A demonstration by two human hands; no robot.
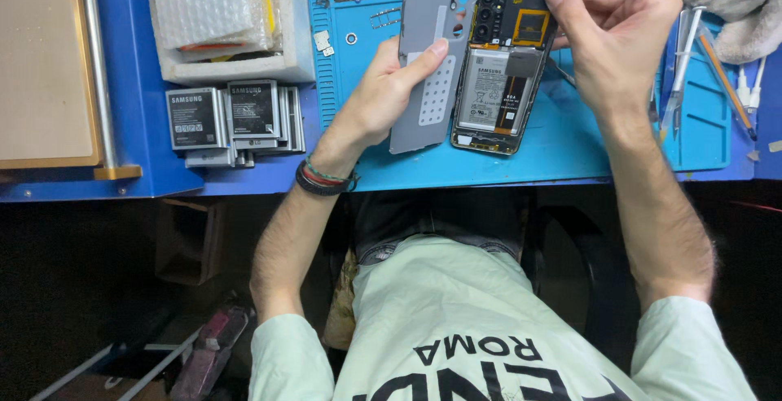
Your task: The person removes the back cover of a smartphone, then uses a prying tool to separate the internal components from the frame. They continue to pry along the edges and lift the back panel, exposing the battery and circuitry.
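On the blue mat (570, 153) of the table, an opened phone (503, 67) lies with its battery showing. Left hand (391, 87) grips the grey back cover (430, 63), tilted up just beside the phone. Right hand (615, 35) pinches closed on the phone's upper right edge. Spare batteries (232, 120) sit well left.

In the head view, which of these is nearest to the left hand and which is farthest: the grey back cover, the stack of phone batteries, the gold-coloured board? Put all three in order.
1. Grey back cover: in the left hand's own grip, on the blue mat.
2. Stack of phone batteries: further left, on the table.
3. Gold-coloured board: at the far left edge.
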